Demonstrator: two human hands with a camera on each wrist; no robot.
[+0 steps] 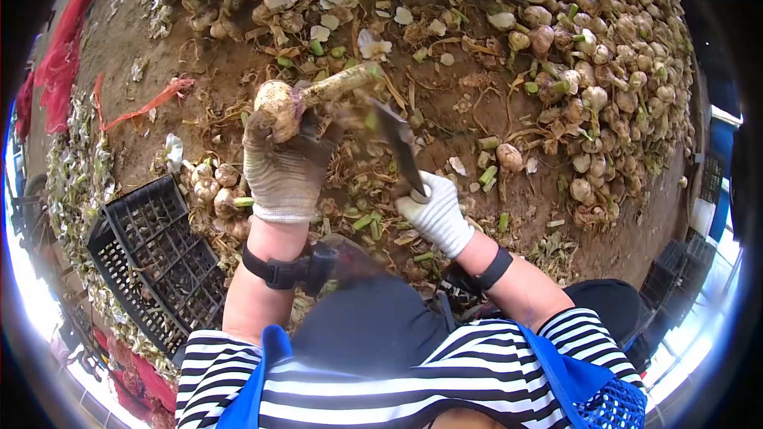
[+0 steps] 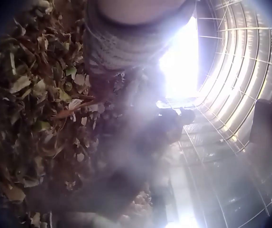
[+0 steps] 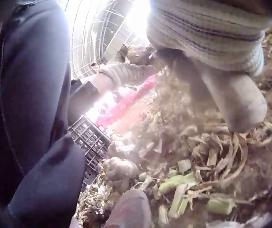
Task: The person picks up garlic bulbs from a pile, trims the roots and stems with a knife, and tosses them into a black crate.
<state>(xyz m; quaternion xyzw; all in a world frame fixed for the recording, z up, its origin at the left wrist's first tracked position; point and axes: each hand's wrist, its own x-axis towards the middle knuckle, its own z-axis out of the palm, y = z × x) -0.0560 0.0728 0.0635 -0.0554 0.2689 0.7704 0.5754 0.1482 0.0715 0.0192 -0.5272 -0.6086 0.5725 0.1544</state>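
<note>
My gloved left hand (image 1: 282, 179) grips a garlic bulb (image 1: 275, 103), whose thick stem (image 1: 342, 86) points to the right. Dirt darkens that glove's fingertips. In my gloved right hand (image 1: 437, 210) is a knife (image 1: 404, 151), its dark blade angled up toward the stem and blurred near the tip. The knife's rounded handle (image 3: 240, 104) juts from the fist in the right wrist view, where the left hand (image 3: 131, 73) appears farther back. Glare and haze hide most of the left hand's grip in the left wrist view.
A large heap of garlic bulbs (image 1: 628, 87) lies at the right. Uncut garlic (image 1: 270, 0) is piled at the top. Left of my legs stands a black plastic crate (image 1: 163, 250), with trimmed bulbs (image 1: 208, 183) beside it. Cut stem pieces (image 1: 367, 222) and peelings litter the ground.
</note>
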